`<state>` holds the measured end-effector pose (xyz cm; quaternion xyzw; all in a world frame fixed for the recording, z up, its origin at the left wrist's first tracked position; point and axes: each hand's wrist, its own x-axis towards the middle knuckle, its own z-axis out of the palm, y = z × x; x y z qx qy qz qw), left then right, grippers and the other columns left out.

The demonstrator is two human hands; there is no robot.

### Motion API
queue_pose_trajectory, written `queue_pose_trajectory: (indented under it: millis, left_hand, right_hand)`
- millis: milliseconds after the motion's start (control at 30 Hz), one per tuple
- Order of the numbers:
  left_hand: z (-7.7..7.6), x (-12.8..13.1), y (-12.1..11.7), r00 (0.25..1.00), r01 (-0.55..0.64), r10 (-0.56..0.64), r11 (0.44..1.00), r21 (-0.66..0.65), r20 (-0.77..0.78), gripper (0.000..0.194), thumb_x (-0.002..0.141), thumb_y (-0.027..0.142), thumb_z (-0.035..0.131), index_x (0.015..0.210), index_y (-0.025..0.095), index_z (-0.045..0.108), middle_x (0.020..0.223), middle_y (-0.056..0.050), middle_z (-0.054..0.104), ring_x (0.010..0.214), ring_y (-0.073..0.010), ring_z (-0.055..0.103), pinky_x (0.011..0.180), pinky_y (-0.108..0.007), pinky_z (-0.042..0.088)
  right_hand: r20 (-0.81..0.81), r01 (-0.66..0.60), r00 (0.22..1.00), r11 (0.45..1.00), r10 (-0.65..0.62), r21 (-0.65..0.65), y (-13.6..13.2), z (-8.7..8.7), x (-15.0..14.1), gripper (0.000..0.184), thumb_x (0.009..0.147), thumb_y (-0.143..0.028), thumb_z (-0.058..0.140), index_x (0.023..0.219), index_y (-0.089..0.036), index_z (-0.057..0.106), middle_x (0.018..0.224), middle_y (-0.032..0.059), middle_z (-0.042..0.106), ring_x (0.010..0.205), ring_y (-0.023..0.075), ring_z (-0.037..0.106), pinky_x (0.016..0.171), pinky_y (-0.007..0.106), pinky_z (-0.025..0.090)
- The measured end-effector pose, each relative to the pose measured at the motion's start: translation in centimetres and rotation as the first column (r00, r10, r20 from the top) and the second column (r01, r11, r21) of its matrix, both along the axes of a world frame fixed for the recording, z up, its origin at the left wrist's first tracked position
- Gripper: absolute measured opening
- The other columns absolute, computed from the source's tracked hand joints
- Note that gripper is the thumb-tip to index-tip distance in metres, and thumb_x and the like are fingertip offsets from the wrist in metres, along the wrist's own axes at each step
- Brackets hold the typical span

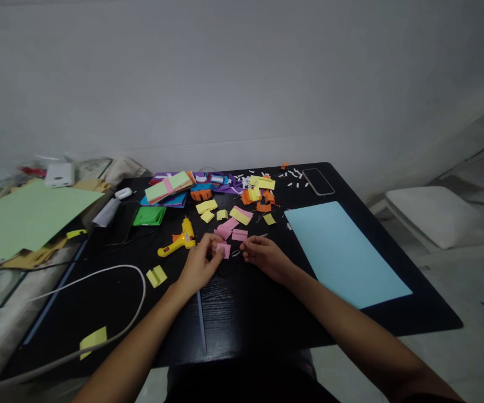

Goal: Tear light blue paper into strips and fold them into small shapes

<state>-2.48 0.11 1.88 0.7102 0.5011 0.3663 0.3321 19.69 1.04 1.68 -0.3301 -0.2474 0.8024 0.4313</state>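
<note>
My left hand (203, 262) is closed on a small pink paper piece (224, 251), pinched between thumb and fingers. To its right, my right hand (267, 257) has its fingertips pressed together; what they hold, if anything, is too small to make out. A pair of small scissors (236, 253) shows partly beside and behind those fingertips, and I cannot tell whether they are gripped. Just beyond the hands lie a folded pink piece (239, 235) and a pink-and-yellow piece (241, 215). A yellow glue gun (178, 239) rests left of my left hand.
Light blue sheet (347, 252) covers the table's right side, below a phone (318, 182). White scraps and orange pieces (263, 206) lie at the back. A paper stack (169, 187) and green pieces (149, 216) sit back left. A white cable (141, 280) loops at left.
</note>
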Motion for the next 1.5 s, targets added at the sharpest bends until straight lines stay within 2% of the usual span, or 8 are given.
queue_pose_trajectory:
  millis: [133, 267, 433, 567, 800, 1000, 1167, 1500]
  left_hand:
    - [-0.2, -0.1, 0.2, 0.997, -0.027, 0.029, 0.999, 0.027, -0.065, 0.020, 0.099, 0.040, 0.060, 0.109, 0.022, 0.059, 0.082, 0.001, 0.066, 0.071, -0.0155, 0.064, 0.066, -0.026, 0.049]
    - [-0.5, -0.1, 0.6, 0.998, -0.029, 0.033, 0.998, 0.056, -0.058, 0.024, 0.099, 0.039, 0.062, 0.116, 0.022, 0.060, 0.097, -0.003, 0.073, 0.082, -0.0183, 0.070, 0.078, -0.032, 0.057]
    - [-0.4, -0.4, 1.0, 0.986, -0.041, 0.087, 0.954, 0.297, -0.143, 0.028, 0.098, 0.030, 0.064, 0.124, 0.021, 0.063, 0.131, -0.012, 0.066, 0.117, -0.0253, 0.067, 0.095, -0.040, 0.058]
    - [0.3, -0.4, 0.7, 0.987, -0.038, 0.094, 0.925, 0.379, -0.130, 0.017, 0.099, 0.027, 0.061, 0.113, 0.020, 0.067, 0.119, -0.011, 0.069, 0.107, -0.0226, 0.068, 0.090, -0.037, 0.058]
    - [0.9, 0.9, -0.4, 0.994, 0.094, -0.104, 0.979, 0.181, 0.047, 0.013, 0.096, 0.028, 0.068, 0.105, 0.020, 0.074, 0.088, -0.003, 0.074, 0.073, -0.0137, 0.067, 0.069, -0.026, 0.055]
    - [0.5, 0.7, 0.0, 0.978, 0.015, -0.009, 0.999, -0.030, 0.207, 0.018, 0.088, 0.036, 0.075, 0.091, 0.019, 0.079, 0.076, -0.002, 0.076, 0.063, -0.0135, 0.066, 0.062, -0.024, 0.052]
    - [0.8, 0.6, 0.2, 0.963, 0.049, 0.002, 0.981, -0.187, 0.269, 0.023, 0.085, 0.039, 0.076, 0.091, 0.017, 0.079, 0.071, -0.002, 0.074, 0.058, -0.0122, 0.062, 0.056, -0.023, 0.049]
    - [0.8, 0.5, 0.3, 0.961, 0.073, -0.007, 0.971, -0.229, 0.277, 0.030, 0.085, 0.045, 0.074, 0.095, 0.017, 0.078, 0.071, -0.003, 0.073, 0.060, -0.0147, 0.063, 0.056, -0.025, 0.049]
  right_hand:
    - [-0.063, -0.066, 0.996, 0.997, 0.063, -0.034, -0.1, 0.3, 0.0, 0.032, 0.067, -0.029, 0.097, 0.079, -0.014, 0.071, 0.078, -0.0015, 0.070, 0.066, 0.0074, 0.063, 0.065, 0.021, 0.049]
    - [-0.079, -0.102, 0.992, 0.993, 0.098, -0.055, 0.0, 0.2, 0.1, 0.031, 0.067, -0.027, 0.097, 0.081, -0.014, 0.072, 0.075, -0.0022, 0.069, 0.064, 0.0064, 0.061, 0.064, 0.020, 0.048]
    - [-0.012, -0.112, 0.994, 0.993, 0.112, -0.034, 0.0, -0.3, 0.2, 0.029, 0.067, -0.028, 0.096, 0.082, -0.013, 0.075, 0.080, 0.0022, 0.074, 0.070, 0.0104, 0.067, 0.069, 0.023, 0.052]
    - [0.022, -0.126, 0.992, 0.992, 0.126, 0.014, -0.2, -0.3, 0.2, 0.030, 0.066, -0.031, 0.096, 0.082, -0.013, 0.078, 0.086, 0.0042, 0.077, 0.073, 0.0114, 0.069, 0.073, 0.025, 0.054]
    - [-0.029, -0.243, 0.969, 0.968, 0.245, 0.060, -0.5, -0.1, 0.2, 0.039, 0.072, -0.031, 0.091, 0.106, -0.016, 0.079, 0.081, 0.0024, 0.074, 0.071, 0.0122, 0.067, 0.070, 0.027, 0.053]
    - [-0.038, -0.267, 0.962, 0.960, 0.271, 0.081, -0.6, -0.2, 0.1, 0.040, 0.075, -0.031, 0.089, 0.111, -0.018, 0.079, 0.081, 0.0029, 0.074, 0.071, 0.0133, 0.066, 0.070, 0.028, 0.054]
    - [-0.050, -0.271, 0.960, 0.959, 0.276, 0.085, -0.7, 0.0, 0.1, 0.041, 0.075, -0.030, 0.087, 0.113, -0.017, 0.078, 0.081, 0.0029, 0.074, 0.072, 0.0135, 0.066, 0.072, 0.029, 0.054]
    - [-0.062, -0.287, 0.954, 0.954, 0.292, 0.081, -0.7, -0.1, 0.1, 0.043, 0.077, -0.028, 0.085, 0.118, -0.018, 0.077, 0.082, 0.0033, 0.075, 0.072, 0.0136, 0.067, 0.073, 0.028, 0.054]
